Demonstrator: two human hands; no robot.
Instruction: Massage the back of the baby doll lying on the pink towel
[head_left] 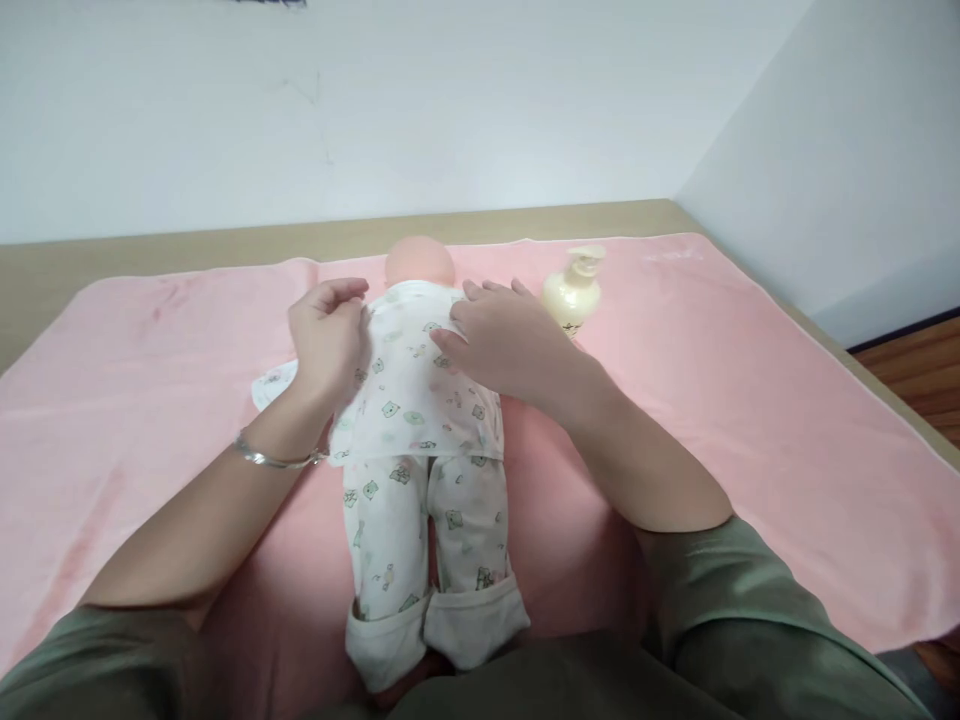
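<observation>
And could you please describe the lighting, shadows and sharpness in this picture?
Head view: soft light, glints on the bracelet and pump bottle; head view: pink cloth darker near the person's body; head view: the bottle's dark print unreadable.

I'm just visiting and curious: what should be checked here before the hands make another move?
1. Doll supported by the pink cloth: ok, it lies on it.
2. Doll's face in view: not ok, only the bare head shows.
3. Left hand and right hand at opposite sides of the printed top: ok.
4. Pump bottle standing upright: ok, beyond the right hand.
5. Trouser cuffs turned up on both legs: ok.
6. Bracelet free of the top: cannot tell, they overlap in this view.
</observation>
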